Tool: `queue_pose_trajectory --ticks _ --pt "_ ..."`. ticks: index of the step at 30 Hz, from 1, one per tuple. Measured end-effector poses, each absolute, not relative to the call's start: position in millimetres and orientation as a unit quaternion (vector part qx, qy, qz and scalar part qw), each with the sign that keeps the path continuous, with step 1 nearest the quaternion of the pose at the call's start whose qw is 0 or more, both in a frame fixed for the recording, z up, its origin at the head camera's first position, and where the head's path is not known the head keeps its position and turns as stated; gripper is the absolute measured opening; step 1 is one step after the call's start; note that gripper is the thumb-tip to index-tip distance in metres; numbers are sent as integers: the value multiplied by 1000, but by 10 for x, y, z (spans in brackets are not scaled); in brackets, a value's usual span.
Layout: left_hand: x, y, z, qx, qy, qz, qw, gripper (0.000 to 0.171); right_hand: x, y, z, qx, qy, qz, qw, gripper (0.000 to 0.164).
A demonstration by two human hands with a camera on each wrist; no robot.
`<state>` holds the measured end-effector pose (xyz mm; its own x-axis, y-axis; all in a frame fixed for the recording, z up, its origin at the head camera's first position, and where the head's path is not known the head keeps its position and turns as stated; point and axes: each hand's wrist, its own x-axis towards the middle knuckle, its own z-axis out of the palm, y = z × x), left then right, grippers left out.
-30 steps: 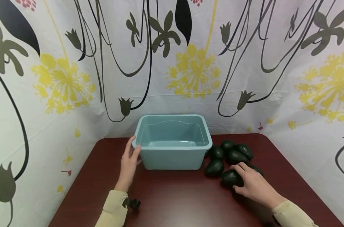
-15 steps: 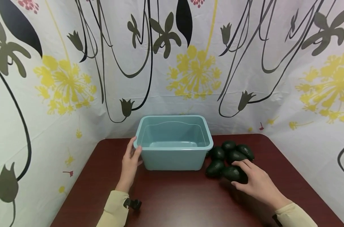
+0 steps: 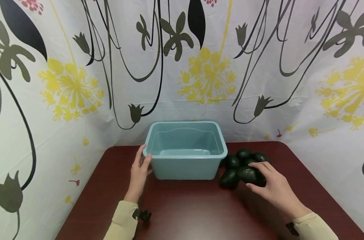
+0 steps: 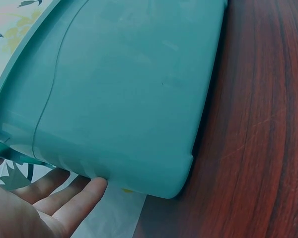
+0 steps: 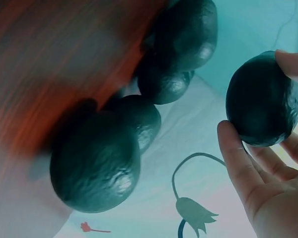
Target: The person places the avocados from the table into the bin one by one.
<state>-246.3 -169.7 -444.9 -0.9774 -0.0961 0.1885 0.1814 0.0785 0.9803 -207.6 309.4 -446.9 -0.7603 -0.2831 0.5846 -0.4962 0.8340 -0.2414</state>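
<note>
Head view: right grip [image 3: 276, 190] grasps an avocado [image 3: 249, 174]; left grip [image 3: 138, 178], unclasped, touches a bare-floored blue bin [image 3: 185, 168]

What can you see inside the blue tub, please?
Inside the tub, only bare walls and part of the floor show; the front wall hides the floor nearest the camera.

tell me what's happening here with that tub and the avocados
A person's right hand is gripping one dark avocado between thumb and fingers. Their left hand touches the left end of the blue-green tub, as if steadying it. The other avocados are clustered on the dark red table, just right of the tub.
</note>
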Motion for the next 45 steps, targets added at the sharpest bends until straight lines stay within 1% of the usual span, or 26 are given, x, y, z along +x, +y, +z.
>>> queue_pose_trajectory --ticks 14,19,30,39,45 --pt "-2477 -1701 -4455 -33 -723 -683 103 58 -2085 3034 -4273 197 -908 234 288 72" --pt "-2468 -1705 -4445 -32 -722 -683 102 57 -2074 3000 -4184 200 -900 254 292 72" --pt "-2488 -1706 -4460 -27 -722 -685 97 57 -2035 2925 -3933 220 -891 246 313 73" --pt "-2658 -1738 -4683 -18 -720 -685 106 55 -2095 2845 -3794 231 -891 246 304 74" --pt "-2675 -1722 -4737 -18 -725 -677 126 54 -2098 2802 -3769 231 -890 249 304 76"
